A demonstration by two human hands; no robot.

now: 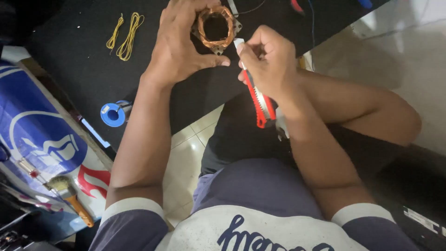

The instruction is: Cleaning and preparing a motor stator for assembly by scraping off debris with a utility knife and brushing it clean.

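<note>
Head view: left hand point(179, 49) clamped round copper-wound stator point(216, 28) on black counter point(83, 60). Right hand point(267, 62) closed on red utility knife point(258, 100), tip beside stator. Likely stiff, fairly heavy core; windings fragile, so grip metal frame.

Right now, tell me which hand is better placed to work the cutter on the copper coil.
Right. The right hand holds the red cutter with its tip beside the copper coil. The left hand is busy gripping the coil.
</note>
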